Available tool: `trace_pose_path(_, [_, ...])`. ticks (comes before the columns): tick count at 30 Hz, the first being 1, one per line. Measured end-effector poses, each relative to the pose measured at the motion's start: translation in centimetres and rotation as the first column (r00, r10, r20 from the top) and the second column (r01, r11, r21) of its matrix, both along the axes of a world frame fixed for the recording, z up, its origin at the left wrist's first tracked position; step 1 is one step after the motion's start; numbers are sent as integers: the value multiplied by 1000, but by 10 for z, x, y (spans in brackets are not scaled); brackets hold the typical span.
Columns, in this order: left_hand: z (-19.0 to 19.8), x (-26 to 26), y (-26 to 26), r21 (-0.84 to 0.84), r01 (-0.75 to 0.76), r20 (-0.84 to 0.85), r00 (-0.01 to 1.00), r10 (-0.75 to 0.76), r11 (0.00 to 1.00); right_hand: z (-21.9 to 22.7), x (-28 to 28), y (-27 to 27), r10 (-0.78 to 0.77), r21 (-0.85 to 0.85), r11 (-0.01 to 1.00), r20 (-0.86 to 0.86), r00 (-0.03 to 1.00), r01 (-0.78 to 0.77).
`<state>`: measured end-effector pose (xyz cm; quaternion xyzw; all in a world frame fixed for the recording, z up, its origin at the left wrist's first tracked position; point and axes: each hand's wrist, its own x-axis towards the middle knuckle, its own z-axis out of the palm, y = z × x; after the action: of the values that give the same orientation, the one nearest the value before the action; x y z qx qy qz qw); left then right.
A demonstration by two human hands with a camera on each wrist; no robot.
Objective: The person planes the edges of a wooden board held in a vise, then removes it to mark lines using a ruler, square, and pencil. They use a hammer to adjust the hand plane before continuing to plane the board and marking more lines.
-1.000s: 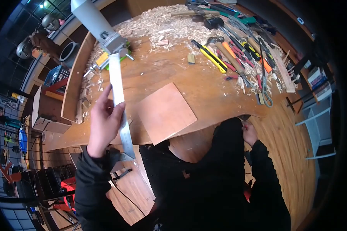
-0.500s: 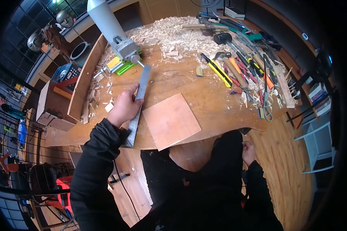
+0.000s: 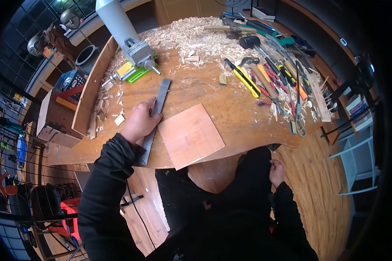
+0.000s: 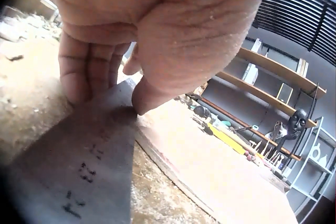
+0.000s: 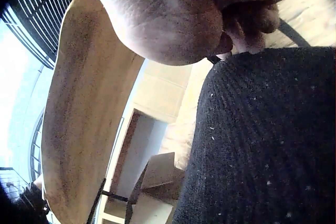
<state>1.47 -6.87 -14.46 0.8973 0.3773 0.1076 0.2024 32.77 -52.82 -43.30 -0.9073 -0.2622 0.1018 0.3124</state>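
Note:
My left hand (image 3: 140,122) pinches a long steel ruler (image 3: 162,93) between thumb and fingers. The ruler lies low over the wooden table, slanting from the front edge towards the clamp device. Dark markings run along the steel ruler (image 4: 86,171) in the left wrist view, where the fingertips bend over its far part. Just right of it is a square, thin wooden board (image 3: 191,137), one corner past the table's edge. My right hand (image 3: 277,173) hangs loosely curled beside the right knee, with no object visible in it; the trouser leg (image 5: 262,140) is right below its fingers.
A metal clamp device (image 3: 139,54) with green and yellow parts stands at the back left, by an upright plank (image 3: 91,89). Wood shavings (image 3: 187,32) cover the far side. On the right lie a yellow utility knife (image 3: 244,78), scissors (image 3: 298,124) and several other tools.
My left hand has lowered the ruler from a raised position onto or close over the table and shifted it right, beside the board. The right hand stays by the knee.

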Motion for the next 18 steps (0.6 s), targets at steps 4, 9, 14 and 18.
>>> trace_pose_path(4, [-5, -2, 3, 52, 29, 7, 1000, -30, 998, -3, 2, 0, 4, 2, 1000, -5, 1000, -4])
trace_pose_path(9, [-6, -2, 2, 104, 57, -4, 998, -57, 993, 1, -3, 0, 1, 17, 1000, 5, 1000, -1])
trace_pose_path(14, [-4, -1, -4, 168, 106, 1, 994, -108, 980, 2, -4, 2, -1, 28, 1000, 13, 1000, 0])
trace_pose_path(18, [-2, 1, -8, 175, 85, -42, 996, -79, 981, 2, -5, 2, 9, 26, 1000, 25, 1000, -9])
